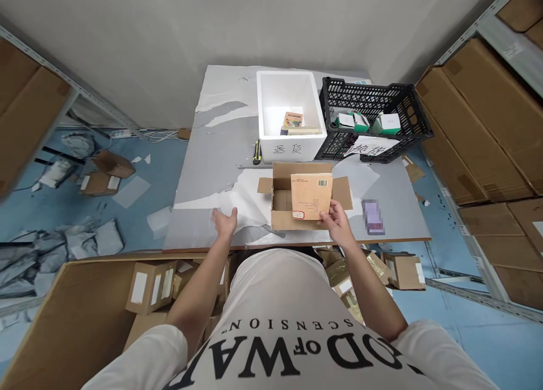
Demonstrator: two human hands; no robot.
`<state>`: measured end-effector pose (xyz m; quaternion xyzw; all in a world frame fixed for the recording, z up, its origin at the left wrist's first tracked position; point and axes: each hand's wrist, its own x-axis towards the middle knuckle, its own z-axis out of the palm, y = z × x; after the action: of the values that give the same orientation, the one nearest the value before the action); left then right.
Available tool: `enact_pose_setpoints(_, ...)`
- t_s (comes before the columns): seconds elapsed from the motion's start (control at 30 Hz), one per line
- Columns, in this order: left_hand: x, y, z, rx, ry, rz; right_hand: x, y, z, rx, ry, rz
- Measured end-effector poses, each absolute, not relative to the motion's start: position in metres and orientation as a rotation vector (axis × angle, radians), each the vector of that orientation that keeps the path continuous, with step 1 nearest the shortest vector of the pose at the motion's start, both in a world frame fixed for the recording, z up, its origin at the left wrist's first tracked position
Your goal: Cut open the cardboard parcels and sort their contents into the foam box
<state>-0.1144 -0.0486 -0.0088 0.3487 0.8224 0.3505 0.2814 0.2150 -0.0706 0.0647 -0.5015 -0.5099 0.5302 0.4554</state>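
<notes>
I see the right hand (334, 221) pinching the lower corner of a tan book (311, 193) just left of it, over the open carton (281, 220), perhaps to leave its print visible, while the left hand (224, 222), spread loosely over the surface (207, 164), holds nothing.

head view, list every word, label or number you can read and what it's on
"退货" on the white box
"换货" on the paper sign on the black crate
"OD OF WA" and "SCENSION", upside down on the white shirt, outer letters unclear
Too small: print, barcode and red-edged sticker on the held book; carton labels
Blurred: pixelated purple item
</notes>
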Motion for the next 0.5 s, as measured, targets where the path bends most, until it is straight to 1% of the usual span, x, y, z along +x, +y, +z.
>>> enact_pose_setpoints(0.03, -0.106, -0.048, 0.003, 0.932, 2.193, 1.009, 0.214, -0.069, 0.065, -1.228, -1.274, 1.283)
enact_pose_setpoints(0.1, -0.086, -0.045, 0.033, 0.989, 1.917, 1.148, 0.213, -0.066, 0.067, -1.219, -1.324, 1.194)
enact_pose_setpoints(0.13, -0.076, -0.043, 0.049, 0.953, 1.677, 1.107, 0.213, -0.064, 0.068, -1.224, -1.358, 1.128)
enact_pose_setpoints(0.2, -0.055, -0.041, 0.081, 0.783, 1.201, 0.874, 0.211, -0.059, 0.072, -1.225, -1.444, 0.981)
enact_pose_setpoints(0.27, -0.04, -0.039, 0.106, 0.626, 0.948, 0.715, 0.209, -0.053, 0.077, -1.158, -1.533, 0.852)
enact_pose_setpoints(0.37, -0.03, -0.042, 0.124, 0.525, 0.841, 0.695, 0.206, -0.043, 0.081, -0.995, -1.625, 0.699)
enact_pose_setpoints(0.5, -0.031, -0.055, 0.124, 0.45, 0.844, 0.668, 0.207, -0.033, 0.077, -0.95, -1.743, 0.519)
